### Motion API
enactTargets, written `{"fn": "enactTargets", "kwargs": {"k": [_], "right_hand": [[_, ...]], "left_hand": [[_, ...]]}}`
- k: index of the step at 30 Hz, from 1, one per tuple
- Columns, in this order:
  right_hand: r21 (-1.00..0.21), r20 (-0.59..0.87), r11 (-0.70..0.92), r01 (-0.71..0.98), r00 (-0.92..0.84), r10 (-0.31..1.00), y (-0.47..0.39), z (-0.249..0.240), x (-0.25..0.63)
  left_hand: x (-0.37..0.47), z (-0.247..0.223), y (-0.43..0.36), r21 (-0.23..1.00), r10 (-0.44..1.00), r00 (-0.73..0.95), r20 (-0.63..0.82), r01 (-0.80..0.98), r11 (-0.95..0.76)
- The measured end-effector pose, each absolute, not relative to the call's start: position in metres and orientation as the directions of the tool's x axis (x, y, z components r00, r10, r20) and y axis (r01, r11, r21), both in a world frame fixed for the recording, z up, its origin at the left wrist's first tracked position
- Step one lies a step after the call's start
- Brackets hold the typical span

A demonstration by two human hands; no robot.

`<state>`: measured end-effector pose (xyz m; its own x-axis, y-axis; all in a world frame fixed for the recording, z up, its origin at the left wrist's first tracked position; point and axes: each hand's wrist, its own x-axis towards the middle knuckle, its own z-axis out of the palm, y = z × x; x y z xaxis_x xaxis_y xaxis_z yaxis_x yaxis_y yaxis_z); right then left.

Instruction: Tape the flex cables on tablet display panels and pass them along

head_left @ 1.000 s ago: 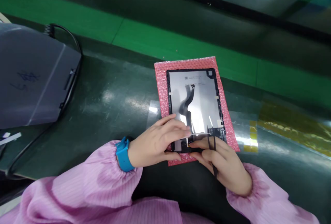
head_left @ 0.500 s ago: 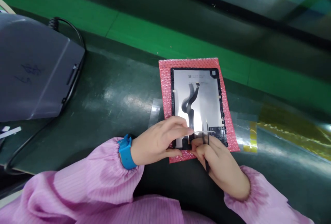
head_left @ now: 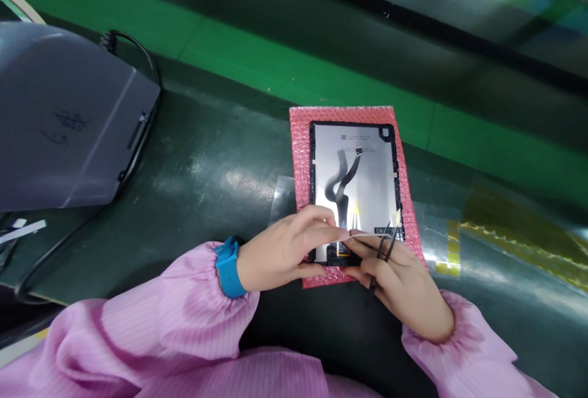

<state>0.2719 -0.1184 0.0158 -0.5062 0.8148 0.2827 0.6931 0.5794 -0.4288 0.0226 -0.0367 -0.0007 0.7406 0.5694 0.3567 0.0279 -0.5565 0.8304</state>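
Observation:
A tablet screen assembly [head_left: 376, 177] lies with its silver back up in a black frame, on a pink bubble-wrap sheet [head_left: 301, 141]. A black ribbon cable [head_left: 342, 202] curves up its back. My left hand [head_left: 294, 242] grips the screen's lower left, thumb at the near edge and fingers over the back. Black tweezers [head_left: 386, 251] are held in my right hand [head_left: 399, 272], tips up and apart, its fingers bent over the lower right. A thin pale strip [head_left: 367, 236] bows between both hands' fingertips; I cannot tell which fingers pinch it.
A large grey device [head_left: 78, 122] with a black cord [head_left: 149, 67] stands at left. Clear film [head_left: 282, 196] lies beside the bubble wrap, and yellow tape [head_left: 452, 248] lies at right. White scraps [head_left: 22, 231] sit at the far left on the dark green table [head_left: 206, 165].
My right fingers have moved right, uncovering the ribbon cable's orange-edged lower end. The tweezers have swung to lean right. The pale strip now bows upward. The whole view has shifted slightly.

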Motion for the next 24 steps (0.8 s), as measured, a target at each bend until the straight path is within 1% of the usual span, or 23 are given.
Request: {"fn": "enactTargets", "kwargs": {"k": [5,10,14,17,20,24], "right_hand": [[-0.362,0.270,0.606,0.709,-0.542,0.796,-0.118,0.017,0.276],[-0.344,0.273,0.625,0.701,-0.562,0.781,-0.117,0.016,0.278],[-0.357,0.244,0.622,0.696,-0.573,0.782,-0.116,0.019,0.279],[-0.364,0.246,0.588,0.722,-0.535,0.808,-0.116,0.020,0.277],[-0.382,0.245,0.558,0.736,-0.502,0.829,-0.117,0.019,0.276],[-0.378,0.255,0.572,0.728,-0.513,0.820,-0.117,0.017,0.274]], "left_hand": [[0.024,-0.004,-0.036,0.777,0.538,0.734,0.415,0.022,-0.629],[0.026,0.000,-0.034,0.693,0.466,0.735,0.493,-0.007,-0.721],[0.029,0.007,-0.034,0.635,0.420,0.737,0.529,-0.016,-0.772],[0.030,0.009,-0.034,0.602,0.406,0.733,0.546,-0.006,-0.799],[0.029,0.008,-0.034,0.597,0.409,0.732,0.545,0.004,-0.802],[0.028,0.005,-0.031,0.604,0.398,0.766,0.504,0.017,-0.797]]}}
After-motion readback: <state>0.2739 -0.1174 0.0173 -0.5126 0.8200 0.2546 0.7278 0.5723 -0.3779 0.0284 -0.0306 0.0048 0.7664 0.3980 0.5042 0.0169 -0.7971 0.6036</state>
